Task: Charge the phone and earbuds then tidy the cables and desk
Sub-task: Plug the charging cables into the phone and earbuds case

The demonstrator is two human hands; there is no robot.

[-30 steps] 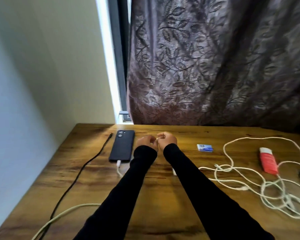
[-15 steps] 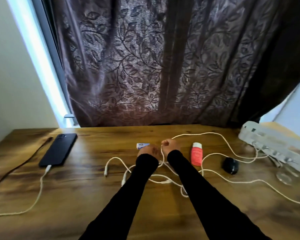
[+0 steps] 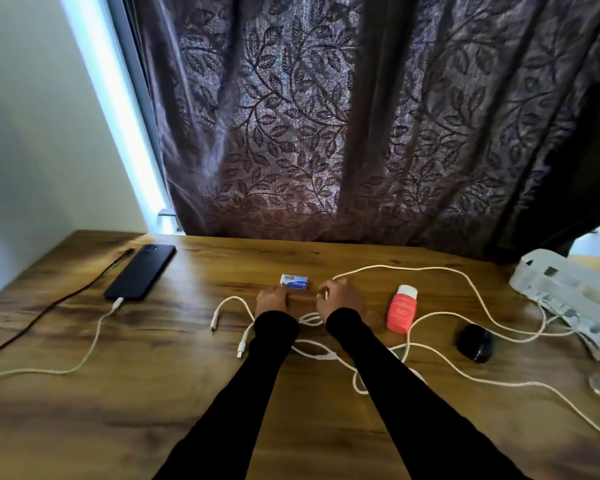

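The black phone (image 3: 140, 271) lies at the far left of the wooden desk (image 3: 153, 393), with a white charging cable (image 3: 94, 336) plugged into its near end. A loose white cable (image 3: 440, 336) sprawls in loops over the middle and right. The left hand (image 3: 272, 299) rests flat with straight fingers. The right hand (image 3: 338, 299) pinches something small and white; I cannot tell what. Around them are a small blue box (image 3: 294, 282), a red bottle (image 3: 401, 309), a black round case (image 3: 474, 347) and a grey power strip (image 3: 568, 289).
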